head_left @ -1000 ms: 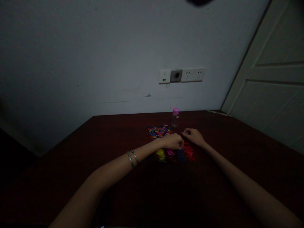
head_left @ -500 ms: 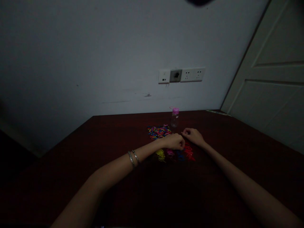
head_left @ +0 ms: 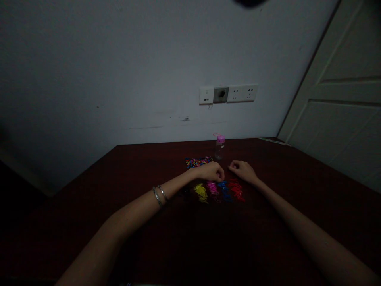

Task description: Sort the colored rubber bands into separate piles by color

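My left hand [head_left: 210,171] is closed, its fingertips curled down just above the blue pile [head_left: 225,192]. Whatever it may hold is hidden. My right hand [head_left: 242,171] rests on the table behind the red pile [head_left: 237,190], thumb and fingers pinched together; anything between them is too small to name. Left of the blue pieces lie a pink pile [head_left: 213,190] and a yellow pile [head_left: 201,193], all of small, thin, loop-like pieces. A mixed-colour heap [head_left: 196,162] of the same kind of pieces lies beyond my left hand, partly covered by it.
A clear bottle with a pink lid [head_left: 220,147] stands behind the hands. The dark red table [head_left: 149,159] meets a pale wall with a row of sockets [head_left: 228,94]. A white panelled door [head_left: 342,99] is at the right.
My left hand has drawn back a little to the left and up, showing more of the blue and pink piles. My right hand is almost unchanged.
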Demonstrator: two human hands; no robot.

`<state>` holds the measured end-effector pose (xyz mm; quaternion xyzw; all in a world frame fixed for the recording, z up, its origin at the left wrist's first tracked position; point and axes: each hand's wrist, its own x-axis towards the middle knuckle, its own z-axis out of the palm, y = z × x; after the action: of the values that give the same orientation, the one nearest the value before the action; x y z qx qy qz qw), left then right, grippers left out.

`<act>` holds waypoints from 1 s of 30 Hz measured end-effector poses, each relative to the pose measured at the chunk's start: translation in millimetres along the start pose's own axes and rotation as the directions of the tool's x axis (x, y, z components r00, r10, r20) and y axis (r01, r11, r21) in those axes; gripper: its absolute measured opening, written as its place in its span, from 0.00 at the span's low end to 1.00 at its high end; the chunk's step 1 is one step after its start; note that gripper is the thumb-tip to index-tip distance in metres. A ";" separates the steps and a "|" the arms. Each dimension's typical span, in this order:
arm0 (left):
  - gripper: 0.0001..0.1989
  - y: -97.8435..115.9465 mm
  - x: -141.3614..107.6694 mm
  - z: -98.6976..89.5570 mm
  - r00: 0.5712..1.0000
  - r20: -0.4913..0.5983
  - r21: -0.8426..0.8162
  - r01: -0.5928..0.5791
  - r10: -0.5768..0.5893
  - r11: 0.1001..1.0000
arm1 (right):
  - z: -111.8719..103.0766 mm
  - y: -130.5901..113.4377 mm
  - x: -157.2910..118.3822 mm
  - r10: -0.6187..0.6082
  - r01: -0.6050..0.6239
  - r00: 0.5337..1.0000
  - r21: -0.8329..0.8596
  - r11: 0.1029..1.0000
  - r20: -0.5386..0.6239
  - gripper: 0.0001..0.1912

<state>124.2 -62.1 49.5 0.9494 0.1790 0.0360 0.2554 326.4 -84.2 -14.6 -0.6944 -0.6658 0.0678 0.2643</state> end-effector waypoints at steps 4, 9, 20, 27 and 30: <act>0.09 -9.7 -1.1 -1.7 0.999 -0.036 -0.076 0.016 -0.018 0.997 | 0.8 1.0 0.8 0.012 -0.012 1.000 -0.007 1.000 -0.003 0.14; 0.10 -48.8 -8.0 -16.3 0.955 -0.263 -0.233 0.072 -0.135 0.970 | 0.8 1.1 0.7 0.008 -0.008 1.000 0.002 1.000 0.003 0.15; 0.15 -178.7 -64.2 -28.3 0.324 -0.712 -0.595 0.194 -0.623 0.780 | 3.1 1.8 2.2 -0.010 0.010 1.000 -0.006 1.000 -0.003 0.14; 0.14 -180.3 -74.4 -23.9 0.280 -0.680 -0.659 0.174 -0.678 0.732 | -2.8 -3.9 -2.2 -0.016 0.016 1.000 0.001 1.000 0.001 0.14; 0.14 -176.8 -74.1 -23.9 0.294 -0.700 -0.625 0.190 -0.651 0.757 | -3.9 -13.6 -3.0 -0.101 0.098 0.994 0.067 0.993 0.048 0.14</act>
<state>-5.6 65.0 -16.1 0.6114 0.5236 0.4995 0.3202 315.8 -88.5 -5.8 -0.6497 -0.7036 0.0937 0.2723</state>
